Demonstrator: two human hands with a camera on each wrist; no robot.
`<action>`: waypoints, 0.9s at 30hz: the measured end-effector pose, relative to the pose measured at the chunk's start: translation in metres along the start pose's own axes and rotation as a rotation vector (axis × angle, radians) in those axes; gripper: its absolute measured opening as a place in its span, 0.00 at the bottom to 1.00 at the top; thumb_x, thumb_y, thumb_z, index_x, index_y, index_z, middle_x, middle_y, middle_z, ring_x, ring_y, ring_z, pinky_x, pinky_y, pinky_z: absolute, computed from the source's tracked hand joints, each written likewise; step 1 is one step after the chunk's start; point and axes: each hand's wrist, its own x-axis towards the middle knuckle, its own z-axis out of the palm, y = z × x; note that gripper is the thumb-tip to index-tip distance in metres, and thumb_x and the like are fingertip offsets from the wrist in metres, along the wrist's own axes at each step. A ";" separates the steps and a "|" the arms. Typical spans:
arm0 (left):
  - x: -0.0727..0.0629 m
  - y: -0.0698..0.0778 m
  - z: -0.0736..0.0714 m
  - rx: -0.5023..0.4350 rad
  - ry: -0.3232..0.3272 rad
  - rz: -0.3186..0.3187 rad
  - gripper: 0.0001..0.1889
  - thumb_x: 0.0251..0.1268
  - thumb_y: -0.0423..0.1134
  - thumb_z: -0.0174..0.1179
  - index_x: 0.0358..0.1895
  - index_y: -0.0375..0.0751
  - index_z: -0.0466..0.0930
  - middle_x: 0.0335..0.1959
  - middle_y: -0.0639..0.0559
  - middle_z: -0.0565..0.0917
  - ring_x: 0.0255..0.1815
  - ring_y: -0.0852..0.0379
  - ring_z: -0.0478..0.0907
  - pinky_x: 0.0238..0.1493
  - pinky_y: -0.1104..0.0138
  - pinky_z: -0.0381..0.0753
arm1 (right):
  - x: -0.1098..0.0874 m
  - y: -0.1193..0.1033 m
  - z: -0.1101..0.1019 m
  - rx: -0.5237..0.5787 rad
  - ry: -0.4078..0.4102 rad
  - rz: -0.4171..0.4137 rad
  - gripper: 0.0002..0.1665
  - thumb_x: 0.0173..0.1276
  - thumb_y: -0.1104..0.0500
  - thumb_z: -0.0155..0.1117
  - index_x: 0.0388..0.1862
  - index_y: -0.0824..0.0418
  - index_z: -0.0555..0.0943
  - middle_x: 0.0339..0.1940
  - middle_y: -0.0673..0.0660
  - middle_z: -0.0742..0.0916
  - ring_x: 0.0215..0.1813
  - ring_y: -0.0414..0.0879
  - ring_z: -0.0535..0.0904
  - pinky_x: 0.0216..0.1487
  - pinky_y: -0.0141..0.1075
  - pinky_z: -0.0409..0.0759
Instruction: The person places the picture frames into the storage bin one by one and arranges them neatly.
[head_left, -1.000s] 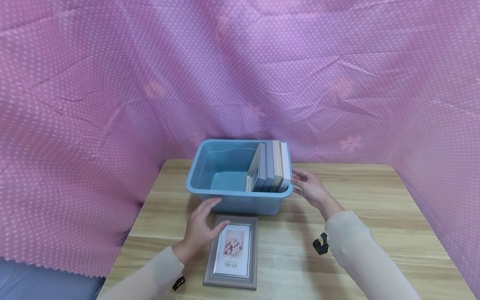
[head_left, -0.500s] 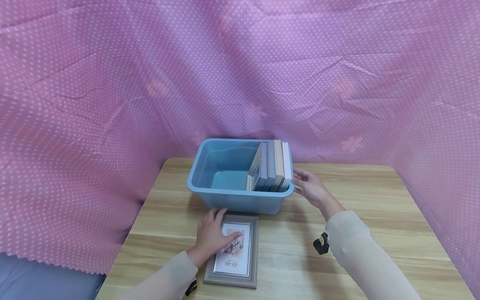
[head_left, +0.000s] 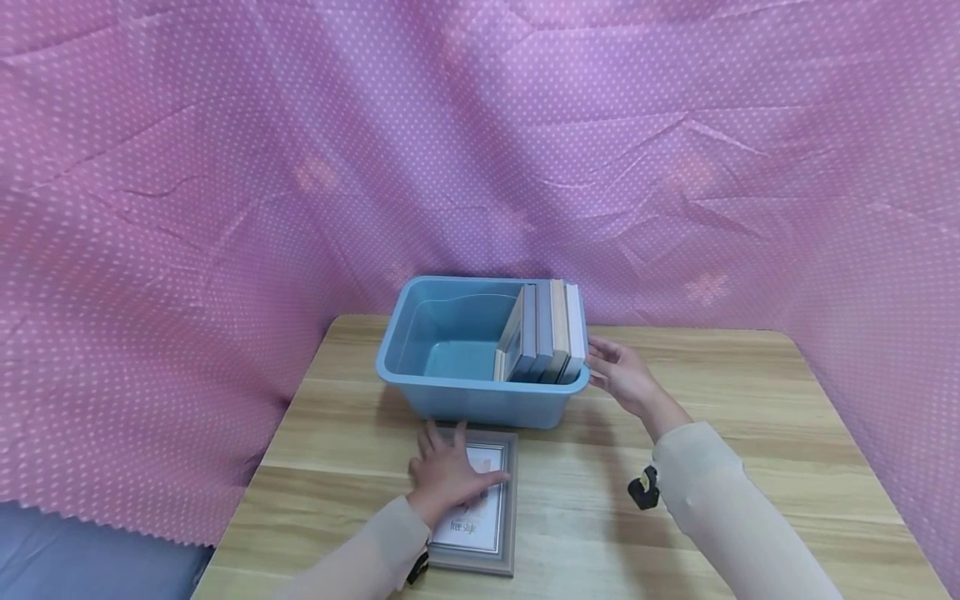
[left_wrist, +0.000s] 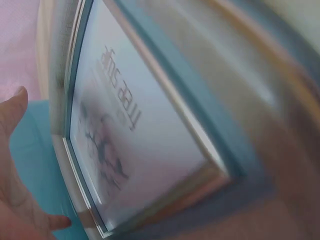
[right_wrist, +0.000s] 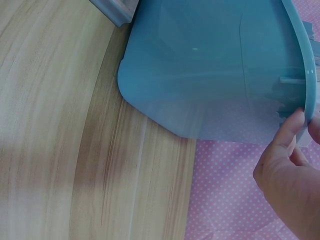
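Note:
A grey-brown picture frame (head_left: 480, 531) with a floral print and "free style" lettering lies flat on the table in front of a blue plastic bin (head_left: 480, 405). Over its left and upper part is my left hand (head_left: 445, 477), fingers spread and thumb stretched across the print. In the left wrist view the frame (left_wrist: 135, 115) fills most of the picture, with the hand (left_wrist: 20, 185) at its edge. My right hand (head_left: 626, 379) holds the bin's right side; in the right wrist view its fingers and thumb (right_wrist: 292, 125) pinch the rim.
Several picture frames (head_left: 543, 333) stand on edge in the right part of the bin, leaning together. The wooden table (head_left: 712, 392) extends to both sides. A pink dotted cloth (head_left: 480, 150) hangs close behind the bin and table.
My left hand has moved right and down from beside the bin's front to over the lying picture frame, its fingers spreading. The right hand stays at the bin's rim.

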 end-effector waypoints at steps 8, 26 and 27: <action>0.005 0.017 0.006 -0.002 -0.069 -0.128 0.73 0.19 0.86 0.56 0.76 0.46 0.48 0.71 0.22 0.35 0.70 0.24 0.33 0.47 0.27 0.62 | 0.002 0.001 -0.001 -0.004 -0.011 -0.008 0.31 0.75 0.66 0.49 0.73 0.71 0.54 0.65 0.69 0.68 0.59 0.47 0.70 0.63 0.39 0.72; 0.025 0.043 0.012 -0.034 -0.088 -0.325 0.75 0.20 0.86 0.57 0.75 0.39 0.50 0.68 0.17 0.37 0.67 0.18 0.33 0.46 0.18 0.46 | 0.004 0.000 -0.004 -0.005 -0.029 -0.027 0.31 0.75 0.67 0.49 0.73 0.71 0.53 0.65 0.69 0.68 0.60 0.48 0.70 0.66 0.44 0.69; 0.025 0.043 0.013 -0.036 -0.078 -0.325 0.75 0.19 0.86 0.57 0.75 0.39 0.50 0.68 0.17 0.37 0.67 0.18 0.32 0.45 0.17 0.45 | 0.005 0.000 -0.005 -0.002 -0.029 -0.027 0.31 0.75 0.67 0.48 0.73 0.71 0.54 0.64 0.69 0.68 0.60 0.47 0.70 0.66 0.44 0.69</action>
